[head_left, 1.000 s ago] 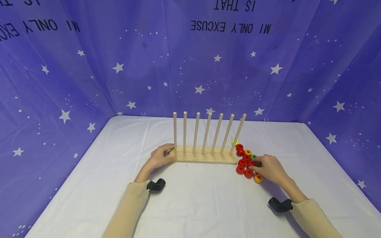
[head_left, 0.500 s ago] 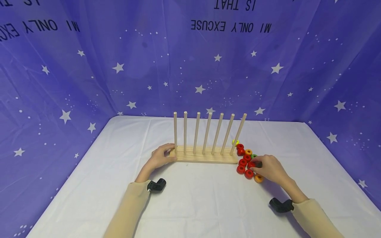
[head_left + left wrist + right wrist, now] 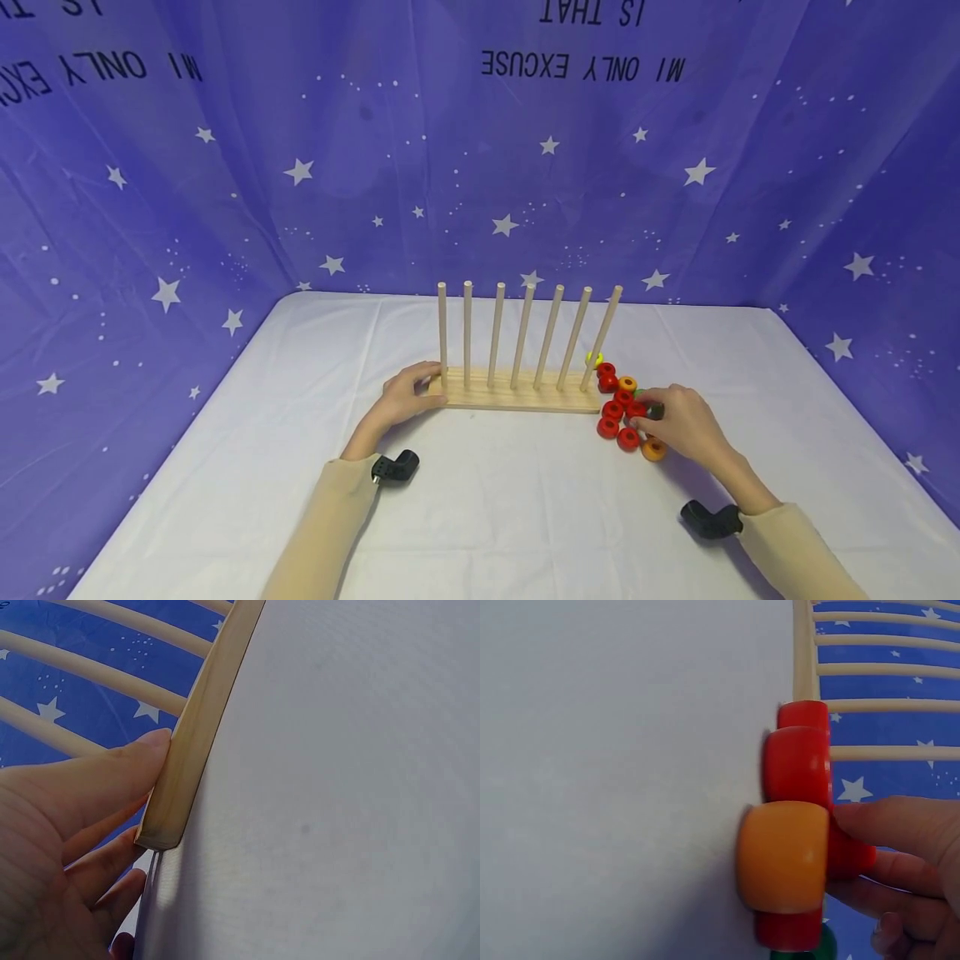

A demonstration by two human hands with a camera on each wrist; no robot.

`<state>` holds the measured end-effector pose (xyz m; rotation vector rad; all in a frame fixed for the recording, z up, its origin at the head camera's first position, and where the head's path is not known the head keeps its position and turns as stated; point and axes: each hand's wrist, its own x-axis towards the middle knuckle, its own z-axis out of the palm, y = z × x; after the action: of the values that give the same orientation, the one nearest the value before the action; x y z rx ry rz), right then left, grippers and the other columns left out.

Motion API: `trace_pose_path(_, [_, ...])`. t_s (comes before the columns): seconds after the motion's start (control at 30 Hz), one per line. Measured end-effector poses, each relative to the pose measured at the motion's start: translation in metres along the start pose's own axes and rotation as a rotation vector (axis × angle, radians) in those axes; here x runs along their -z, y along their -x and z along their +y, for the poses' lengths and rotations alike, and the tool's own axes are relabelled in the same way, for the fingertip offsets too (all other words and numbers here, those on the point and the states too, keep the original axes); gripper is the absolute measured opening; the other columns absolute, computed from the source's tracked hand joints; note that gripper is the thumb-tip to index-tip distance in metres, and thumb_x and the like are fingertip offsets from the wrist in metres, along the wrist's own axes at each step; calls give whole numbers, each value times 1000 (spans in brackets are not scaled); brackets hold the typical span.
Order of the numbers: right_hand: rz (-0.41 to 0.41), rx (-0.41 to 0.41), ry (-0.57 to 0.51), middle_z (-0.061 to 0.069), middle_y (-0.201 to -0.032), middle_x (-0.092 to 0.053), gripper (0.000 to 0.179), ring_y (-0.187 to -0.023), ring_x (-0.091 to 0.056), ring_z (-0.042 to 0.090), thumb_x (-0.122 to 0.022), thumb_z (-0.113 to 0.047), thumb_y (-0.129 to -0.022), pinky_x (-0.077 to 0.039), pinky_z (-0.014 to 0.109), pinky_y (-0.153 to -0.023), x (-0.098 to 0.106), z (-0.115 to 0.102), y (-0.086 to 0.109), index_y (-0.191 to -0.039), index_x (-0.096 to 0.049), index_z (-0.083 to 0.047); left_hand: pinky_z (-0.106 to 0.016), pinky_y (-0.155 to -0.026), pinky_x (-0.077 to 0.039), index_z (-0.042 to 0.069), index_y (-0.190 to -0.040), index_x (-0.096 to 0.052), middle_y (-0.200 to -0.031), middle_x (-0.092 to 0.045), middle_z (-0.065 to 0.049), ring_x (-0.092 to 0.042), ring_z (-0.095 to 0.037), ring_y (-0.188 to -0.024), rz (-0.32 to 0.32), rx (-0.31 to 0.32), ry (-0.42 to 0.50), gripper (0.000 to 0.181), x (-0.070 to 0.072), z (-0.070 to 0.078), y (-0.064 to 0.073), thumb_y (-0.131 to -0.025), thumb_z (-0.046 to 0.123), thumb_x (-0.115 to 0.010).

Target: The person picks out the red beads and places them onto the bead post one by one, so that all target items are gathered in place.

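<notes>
A wooden peg rack (image 3: 517,398) with a row of upright bare dowels stands on the white cloth. My left hand (image 3: 408,393) grips its left end, the thumb (image 3: 142,754) lying along the front edge of the base in the left wrist view. Off the rack's right end lies a cluster of round beads with holes, mostly red. My right hand (image 3: 678,423) is over this cluster and pinches a red bead (image 3: 851,851) between thumb and fingers. In the right wrist view an orange bead (image 3: 784,856) partly hides the held one.
Around the held bead lie other red beads (image 3: 608,427), a second orange bead (image 3: 627,383), a partly hidden green bead (image 3: 826,945) and a yellow bead (image 3: 594,359) behind the last dowel. A blue star-printed curtain (image 3: 480,167) hangs behind the white-covered table (image 3: 480,500).
My right hand has risen slightly at the bead cluster, its fingers around the red bead. My left hand keeps its grip on the rack, and the rack has not moved.
</notes>
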<state>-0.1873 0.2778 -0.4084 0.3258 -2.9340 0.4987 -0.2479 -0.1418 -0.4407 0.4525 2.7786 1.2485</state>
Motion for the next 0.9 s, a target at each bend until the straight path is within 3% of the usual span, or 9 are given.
trace_pose_path(0.2, [120, 39, 11, 9, -74, -69, 31, -59, -42, 12, -80, -20, -70, -32, 20, -52, 12, 2, 0, -95, -72, -3, -63, -105, -23, 9, -129, -56, -140, -49, -17, -43, -40, -131, 4, -26, -22, 54, -3, 2, -3, -79, 24, -71])
trace_pose_path(0.57, [251, 115, 30, 4, -68, -65, 29, -56, -34, 10, -81, -17, -68, -24, 21, -49, 25, -6, -8, -93, -72, -4, -63, -105, -22, 8, -130, -55, -141, -49, -16, -44, -40, -131, 5, -19, -26, 55, 1, 2, -2, -79, 23, -71])
trace_pose_path(0.9, [333, 169, 31, 6, -69, -65, 28, -58, -36, 12, -79, -16, -68, -26, 21, -49, 36, -15, -18, -93, -72, -4, -64, -105, -21, 9, -130, -55, -142, -48, -15, -43, -40, -131, -7, -7, -33, 54, 0, 0, 0, -80, 24, -71])
